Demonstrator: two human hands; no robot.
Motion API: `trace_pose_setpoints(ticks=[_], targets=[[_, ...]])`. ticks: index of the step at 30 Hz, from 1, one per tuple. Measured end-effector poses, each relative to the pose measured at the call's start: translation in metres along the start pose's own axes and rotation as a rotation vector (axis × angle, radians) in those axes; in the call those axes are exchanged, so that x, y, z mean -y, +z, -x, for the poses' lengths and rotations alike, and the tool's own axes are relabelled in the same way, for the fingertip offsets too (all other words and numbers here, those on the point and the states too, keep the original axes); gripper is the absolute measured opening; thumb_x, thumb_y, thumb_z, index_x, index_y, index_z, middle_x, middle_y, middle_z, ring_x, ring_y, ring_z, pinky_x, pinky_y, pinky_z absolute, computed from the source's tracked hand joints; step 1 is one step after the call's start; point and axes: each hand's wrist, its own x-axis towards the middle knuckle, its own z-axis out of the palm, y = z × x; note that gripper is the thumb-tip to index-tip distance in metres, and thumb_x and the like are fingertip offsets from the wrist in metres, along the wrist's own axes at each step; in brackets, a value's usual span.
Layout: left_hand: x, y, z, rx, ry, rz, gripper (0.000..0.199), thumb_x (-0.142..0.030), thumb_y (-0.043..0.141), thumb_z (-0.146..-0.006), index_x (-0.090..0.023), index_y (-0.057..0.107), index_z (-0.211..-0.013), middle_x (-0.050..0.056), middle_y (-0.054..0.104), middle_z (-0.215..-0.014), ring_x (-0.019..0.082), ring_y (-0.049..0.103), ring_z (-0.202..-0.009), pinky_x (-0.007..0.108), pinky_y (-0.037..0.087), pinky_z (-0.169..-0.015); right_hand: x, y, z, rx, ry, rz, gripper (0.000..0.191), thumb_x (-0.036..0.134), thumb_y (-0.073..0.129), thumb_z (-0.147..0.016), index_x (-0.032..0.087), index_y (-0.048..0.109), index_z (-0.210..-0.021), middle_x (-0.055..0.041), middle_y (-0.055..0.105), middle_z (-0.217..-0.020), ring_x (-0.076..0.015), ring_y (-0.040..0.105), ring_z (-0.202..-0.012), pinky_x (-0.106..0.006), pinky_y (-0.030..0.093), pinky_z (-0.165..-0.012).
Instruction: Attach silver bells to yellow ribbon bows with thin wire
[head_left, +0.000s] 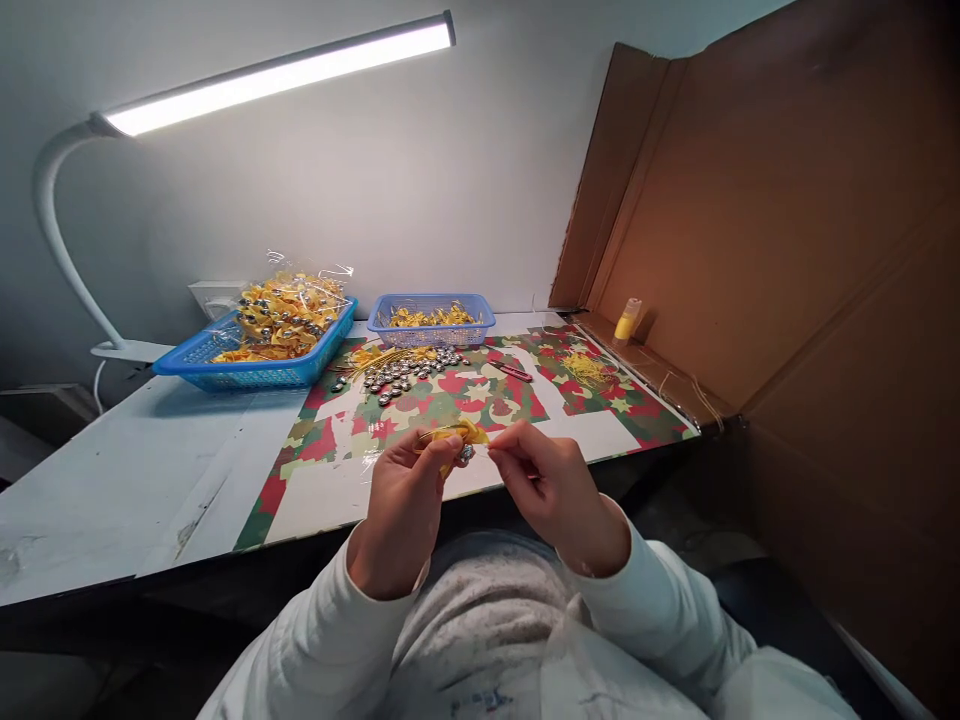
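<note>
Close to the table's front edge, my left hand (407,497) pinches a yellow ribbon piece (466,432) between thumb and fingers. A silver bell (466,455) hangs at the piece's right side, between my hands. My right hand (551,490) is closed in a pinch at the right end of the yellow piece; what its fingertips grip is too small to make out. Beyond my hands, several loose silver bells (397,376) lie on the patterned sheet beside yellow stems (369,362).
A blue basket (255,375) heaped with yellow pieces and bells stands left, a smaller basket (431,335) behind. A red cutter (511,371), yellow ties (589,370) and a small bottle (627,320) are to the right. A lamp (285,80) hangs above; cardboard (787,200) walls the right side.
</note>
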Motion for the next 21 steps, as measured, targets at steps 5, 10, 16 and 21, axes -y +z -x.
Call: trace_pose_setpoints(ticks=[5, 10, 16, 21], targets=[[-0.0006, 0.0005, -0.0003, 0.010, 0.003, -0.002, 0.017, -0.029, 0.075, -0.055, -0.020, 0.061, -0.053, 0.000, 0.059, -0.057, 0.014, 0.056, -0.061, 0.027, 0.050, -0.062, 0.0013, -0.0022, -0.0007, 0.014, -0.023, 0.023, 0.014, 0.027, 0.049, -0.092, 0.021, 0.055, -0.081, 0.0045, 0.047, -0.057, -0.0084, 0.036, -0.049, -0.021, 0.031, -0.049], [0.0007, -0.0002, -0.0005, 0.019, -0.006, 0.014, 0.017, -0.028, 0.075, -0.054, -0.020, 0.061, -0.052, -0.001, 0.059, -0.058, 0.013, 0.056, -0.061, 0.026, 0.050, -0.063, 0.0027, -0.0025, 0.0001, 0.012, -0.019, 0.017, 0.013, 0.024, 0.049, -0.091, 0.020, 0.055, -0.081, 0.0048, 0.048, -0.058, -0.0078, 0.035, -0.049, -0.021, 0.030, -0.050], [0.0010, -0.0008, 0.0000, 0.008, -0.006, 0.011, 0.017, -0.029, 0.076, -0.054, -0.020, 0.062, -0.054, -0.001, 0.059, -0.058, 0.013, 0.055, -0.061, 0.027, 0.050, -0.063, 0.0045, -0.0028, 0.0012, 0.011, 0.002, 0.016, 0.012, 0.024, 0.049, -0.091, 0.020, 0.054, -0.081, 0.0051, 0.047, -0.057, -0.0080, 0.036, -0.049, -0.021, 0.030, -0.050], [0.0001, -0.0011, 0.0004, 0.010, 0.003, 0.012, 0.019, -0.029, 0.078, -0.054, -0.020, 0.061, -0.052, -0.001, 0.060, -0.057, 0.014, 0.056, -0.061, 0.027, 0.050, -0.063, 0.0056, -0.0028, 0.0009, 0.009, -0.004, 0.015, 0.011, 0.023, 0.049, -0.091, 0.020, 0.053, -0.081, 0.0055, 0.047, -0.057, -0.0075, 0.035, -0.048, -0.021, 0.029, -0.049]])
